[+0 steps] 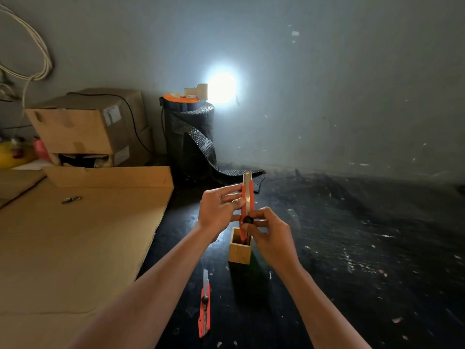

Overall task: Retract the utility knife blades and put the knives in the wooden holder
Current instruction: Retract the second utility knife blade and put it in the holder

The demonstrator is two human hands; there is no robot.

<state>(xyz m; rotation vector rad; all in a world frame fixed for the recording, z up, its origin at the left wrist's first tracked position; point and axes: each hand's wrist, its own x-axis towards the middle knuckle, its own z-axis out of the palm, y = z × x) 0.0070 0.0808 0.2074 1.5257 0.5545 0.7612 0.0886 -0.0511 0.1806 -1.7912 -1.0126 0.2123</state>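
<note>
One orange utility knife point(246, 205) is held upright right above the little square wooden holder point(239, 250), metal tip pointing up, black slider knob low on the body. Second orange knife point(204, 307) lies flat on the dark tabletop point(352, 248) nearer the camera, blade out.

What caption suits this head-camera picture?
Both hands hold a red utility knife upright above the wooden holder; another knife lies nearby.

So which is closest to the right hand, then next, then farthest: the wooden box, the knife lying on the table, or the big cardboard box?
1. Wooden holder, just below the right hand.
2. Knife on the table, lower left, nearer the person.
3. Cardboard box, far back left.
</note>
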